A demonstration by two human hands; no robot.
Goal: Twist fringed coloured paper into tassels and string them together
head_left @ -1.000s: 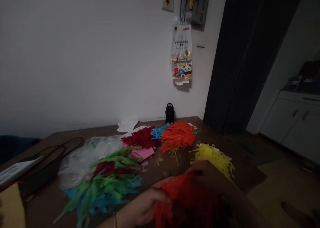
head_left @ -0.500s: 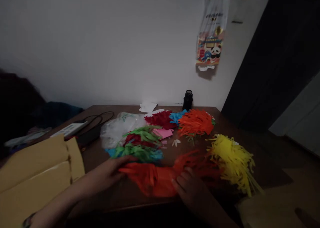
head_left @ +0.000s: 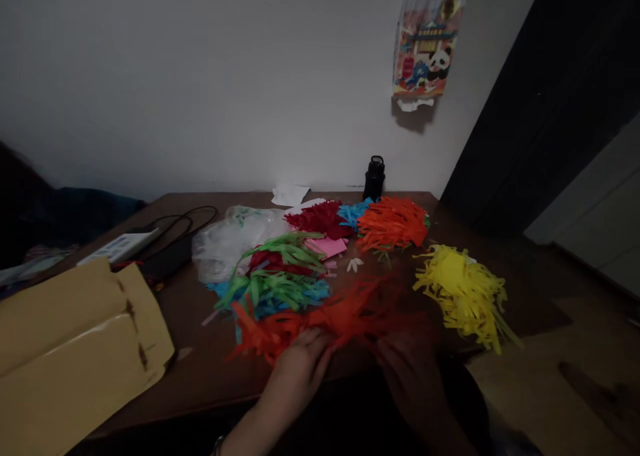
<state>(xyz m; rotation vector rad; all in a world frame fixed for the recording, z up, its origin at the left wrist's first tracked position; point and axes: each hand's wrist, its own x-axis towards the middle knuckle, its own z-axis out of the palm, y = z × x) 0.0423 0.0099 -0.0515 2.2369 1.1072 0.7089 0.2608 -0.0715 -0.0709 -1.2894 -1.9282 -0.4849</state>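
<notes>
A bunch of red-orange fringed tissue paper (head_left: 345, 319) lies at the table's front edge, its right part smeared by motion. My left hand (head_left: 300, 363) pinches the near edge of its middle, fingers closed. Further right, my right hand (head_left: 413, 373) has its fingers bent on the same paper's near edge; it is dark and slightly blurred. Just behind the bunch is a pile of green fringed paper (head_left: 280, 289) over blue strips (head_left: 220, 289). To the right sits a yellow fringed bunch (head_left: 463, 296).
A tan padded envelope (head_left: 75, 336) covers the front left. Behind are a crumpled clear plastic bag (head_left: 230, 239), a dark red bunch (head_left: 323, 219), an orange bunch (head_left: 393, 224), pink paper (head_left: 327, 246) and a black bottle (head_left: 374, 178). A power strip (head_left: 120, 246) with cable lies back left.
My left hand has moved right, from the paper's left end to its middle. My right hand has shifted slightly right. The paper's left part now spreads into loose strips. The view has tilted down.
</notes>
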